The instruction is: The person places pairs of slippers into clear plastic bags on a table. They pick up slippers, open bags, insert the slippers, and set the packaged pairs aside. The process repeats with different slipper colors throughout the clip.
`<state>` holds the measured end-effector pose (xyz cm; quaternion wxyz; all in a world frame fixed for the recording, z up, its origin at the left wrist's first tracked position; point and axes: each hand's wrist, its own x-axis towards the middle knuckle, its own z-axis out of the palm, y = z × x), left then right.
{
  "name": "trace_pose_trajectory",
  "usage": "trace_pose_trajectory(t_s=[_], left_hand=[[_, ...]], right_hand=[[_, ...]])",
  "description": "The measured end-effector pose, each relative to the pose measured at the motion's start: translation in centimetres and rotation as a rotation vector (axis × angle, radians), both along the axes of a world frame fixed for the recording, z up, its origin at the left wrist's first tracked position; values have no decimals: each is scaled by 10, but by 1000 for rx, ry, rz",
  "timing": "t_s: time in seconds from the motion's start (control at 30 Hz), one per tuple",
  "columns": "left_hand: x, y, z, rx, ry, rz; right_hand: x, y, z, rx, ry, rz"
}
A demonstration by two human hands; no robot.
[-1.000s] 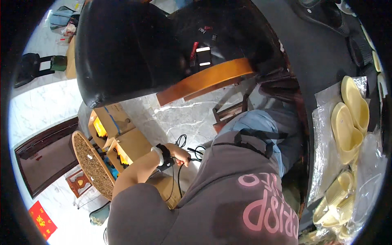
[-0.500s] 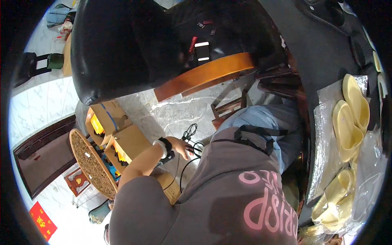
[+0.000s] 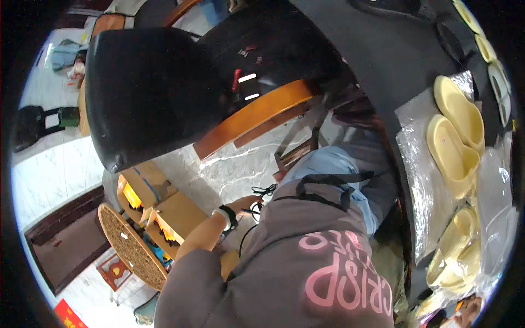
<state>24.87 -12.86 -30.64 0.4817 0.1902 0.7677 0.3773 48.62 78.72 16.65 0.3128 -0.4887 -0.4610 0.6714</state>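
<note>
My left hand (image 3: 247, 205), with a black-and-white band at the wrist, reaches down beside my waist. Its fingers are closed around a black cable (image 3: 249, 232), though my sweatshirt partly hides the fingertips. A bundled part of this cable (image 3: 264, 190) sticks out just beyond the hand, above the grey marble floor. My right hand is out of sight.
Open cardboard boxes (image 3: 178, 216) with yellow items stand left of my arm, by an oval brown-topped stool (image 3: 128, 246). Ahead is a black leather chair (image 3: 147, 93) with a wooden armrest (image 3: 257, 117), a phone on its seat. Yellow slippers (image 3: 451, 153) lie on plastic at right.
My left hand has drawn in against my waist with the cable. The view has shifted, so the chair, boxes and slippers sit differently in it.
</note>
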Motion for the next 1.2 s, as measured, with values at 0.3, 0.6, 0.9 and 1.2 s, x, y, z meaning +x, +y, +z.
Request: trace_pose_trajectory(t_s=[0.3, 0.6, 0.9, 1.2], left_hand=[[-119, 18, 91, 26, -284, -212], [-236, 155, 176, -85, -393, -277], [-290, 214, 217, -137, -293, -469], [-307, 197, 226, -184, -281, -520]], right_hand=[[130, -152, 28, -91, 482, -453], [33, -316, -18, -124, 509, -333], [-58, -489, -182, -374, -459, 946], [-77, -513, -182, -140, -648, 1593]])
